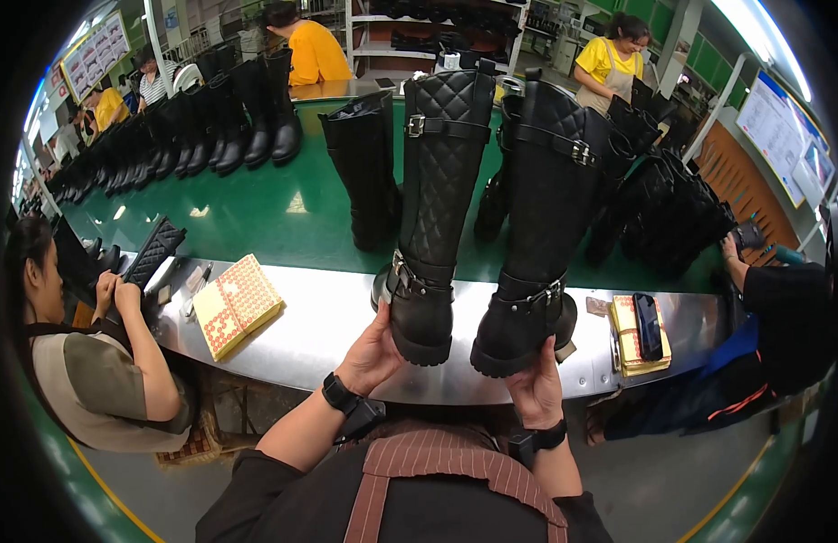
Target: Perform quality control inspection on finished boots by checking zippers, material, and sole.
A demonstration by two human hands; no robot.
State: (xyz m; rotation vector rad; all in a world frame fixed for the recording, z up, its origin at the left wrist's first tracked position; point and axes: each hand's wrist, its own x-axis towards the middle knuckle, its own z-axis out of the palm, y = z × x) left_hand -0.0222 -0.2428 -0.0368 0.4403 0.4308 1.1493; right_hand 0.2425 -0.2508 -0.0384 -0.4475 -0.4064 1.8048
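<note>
Two tall black boots stand upright side by side in front of me, heels toward me. The left boot (443,181) has a quilted shaft, with buckled straps at the top and ankle. On the right boot (547,204) similar straps show, and its shaft looks mostly smooth from here. My left hand (372,351) grips the left boot low at the outer side of its foot. Around the heel and sole of the right boot, my right hand (536,389) is closed; some of its fingers are hidden beneath. Whether the soles rest on the steel edge I cannot tell.
A steel ledge (337,317) borders the green table (301,217). Yellow patterned sheet stacks (236,306) lie left and right, a phone (648,326) on the right one. Boot rows (229,122) stand far left, more boots (654,213) right. Co-workers sit or stand on both sides.
</note>
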